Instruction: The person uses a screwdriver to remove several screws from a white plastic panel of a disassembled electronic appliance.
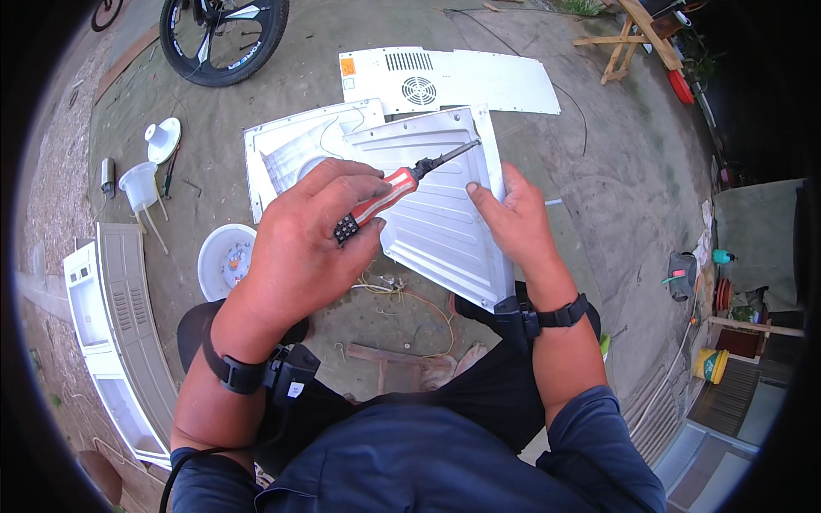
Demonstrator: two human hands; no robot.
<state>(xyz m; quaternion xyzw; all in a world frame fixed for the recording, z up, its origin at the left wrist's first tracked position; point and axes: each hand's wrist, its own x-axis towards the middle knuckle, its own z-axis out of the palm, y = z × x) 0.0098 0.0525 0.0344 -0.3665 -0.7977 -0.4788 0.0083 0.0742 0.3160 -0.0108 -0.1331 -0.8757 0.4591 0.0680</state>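
Note:
In my left hand [321,227] is a screwdriver [395,188] with a red and white handle and a dark, star-patterned end. Its shaft points up and to the right, over the far right corner of a white ribbed panel [436,218]. Whether the tip touches the panel, I cannot tell. My right hand [517,218] grips that panel by its right edge, thumb on the face and fingers behind. The panel is tilted between my knees. Partly behind it lies another white panel piece [282,150] with a recessed, curved part and a thin wire.
A flat white vented panel [479,81] lies beyond. At left are a white bowl [224,261] of small parts, a clear plastic container [141,186], a white lidded piece [164,139] and a white cabinet shell [120,333]. A bicycle wheel [224,38] stands at far left; thin wires [398,295] lie between my feet.

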